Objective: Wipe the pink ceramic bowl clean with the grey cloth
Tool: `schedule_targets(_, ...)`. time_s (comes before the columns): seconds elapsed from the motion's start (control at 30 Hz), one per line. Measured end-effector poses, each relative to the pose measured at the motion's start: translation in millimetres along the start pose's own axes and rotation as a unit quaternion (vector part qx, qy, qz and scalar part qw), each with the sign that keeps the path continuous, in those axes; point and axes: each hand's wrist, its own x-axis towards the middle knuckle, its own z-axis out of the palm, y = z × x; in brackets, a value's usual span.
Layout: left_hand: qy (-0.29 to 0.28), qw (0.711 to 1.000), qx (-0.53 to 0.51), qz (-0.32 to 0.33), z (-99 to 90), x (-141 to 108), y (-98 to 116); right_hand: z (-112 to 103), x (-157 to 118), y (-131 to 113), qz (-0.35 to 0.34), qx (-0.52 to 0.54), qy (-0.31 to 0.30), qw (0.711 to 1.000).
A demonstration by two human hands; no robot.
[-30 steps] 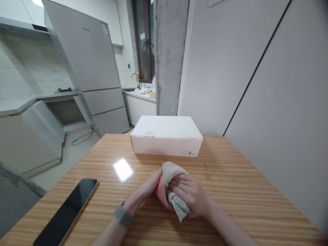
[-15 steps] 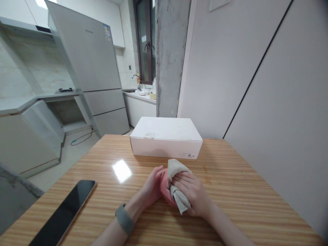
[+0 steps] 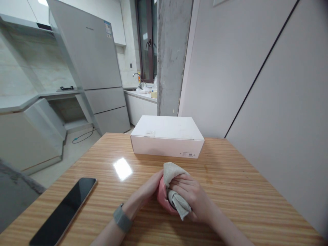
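Note:
A pink rounded vessel (image 3: 162, 196), a bowl or cup by its look, is held above the near middle of the wooden table, tilted toward my right hand. My left hand (image 3: 151, 184) is wrapped round its far left side, its fingertips hidden behind the pink wall and the cloth. My right hand (image 3: 191, 193) grips a grey cloth (image 3: 174, 171) and presses it into the vessel's opening. One end of the cloth sticks up over the rim, and a folded end hangs out below. Most of the vessel's inside is covered by cloth and fingers.
On the wooden table (image 3: 238, 191) a white box (image 3: 166, 147) stands beyond my hands. A black phone (image 3: 65, 212) lies at the left. A white wall (image 3: 276, 112) borders the right side; a fridge (image 3: 89, 54) and sink counter are farther back.
The vessel has tipped and shifted slightly left and nearer, showing more of its side. The cloth and my right hand moved with it. My left fingers have slid behind it.

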Motion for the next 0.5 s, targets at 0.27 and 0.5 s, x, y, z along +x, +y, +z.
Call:
schedule_targets(0.27, -0.039, 0.998, -0.049, 0.007, 11.2, -3.1, 2.2, 0.0, -9.7, 13.6, 0.01, -0.053, 0.016, 0.998)
schedule_targets(0.5, -0.039, 0.995, -0.07, -0.051, 11.6, -3.4, 4.9, 0.8, -8.5, 7.3, -0.011, -0.076, 0.028, 0.997)
